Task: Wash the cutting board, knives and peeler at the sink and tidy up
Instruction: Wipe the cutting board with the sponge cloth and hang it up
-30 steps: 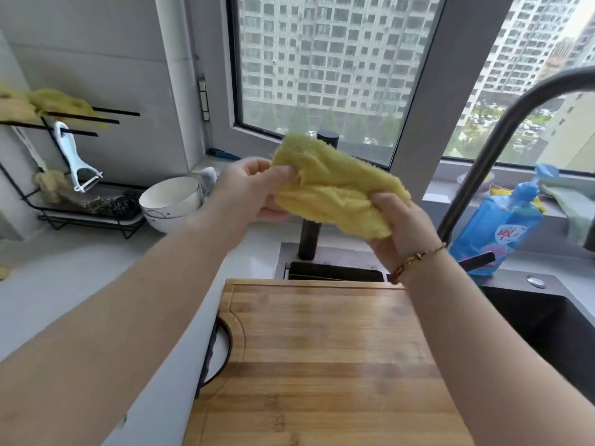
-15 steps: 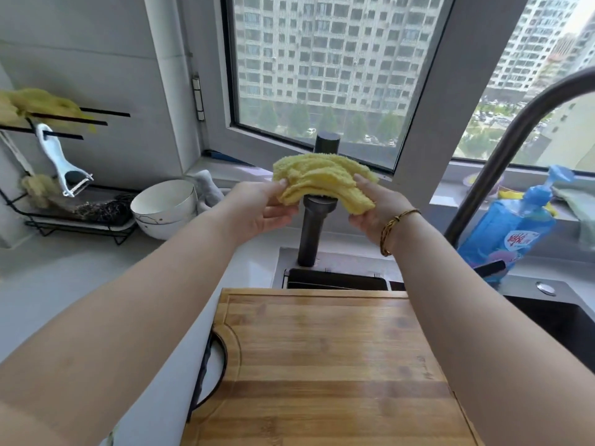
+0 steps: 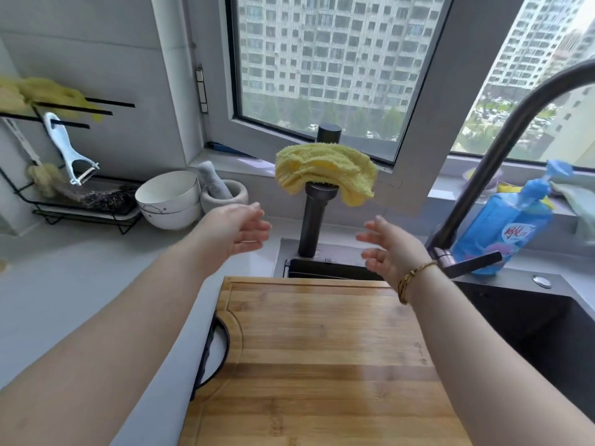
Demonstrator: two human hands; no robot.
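Far to the left of the dark post (image 3: 310, 226), the white peeler (image 3: 69, 149) hangs on the wall rack (image 3: 87, 217). It looks already put away. Two white bowls (image 3: 167, 201) stand on the bench (image 3: 64, 278), nearer to the post on the same side.

The left hand (image 3: 240, 228) hovers just left of the post. Its grip is wide open, the fingers are spread and hold nothing. On the top of the post lies the yellow cloth (image 3: 325, 170), draped like a cap, and no hand touches it. In front of the post, toward the person, the wooden cutting board (image 3: 322, 349) lies flat across the left part of the sink (image 3: 531, 333). I see no knives.

The right hand (image 3: 389, 249) hovers just right of the post, with an open and empty grip too. Further right stand the curved tap (image 3: 483, 175) and a blue bottle (image 3: 502, 230).

I judge that the step is hanging the cloth to dry, near the end of the tidying. To do it well, the cloth should sit balanced. Its right side hangs lower, so it may slide off, and a small pull to the left would help. For the board, both hands should take it by its side edges, because it is wide and perhaps wet.
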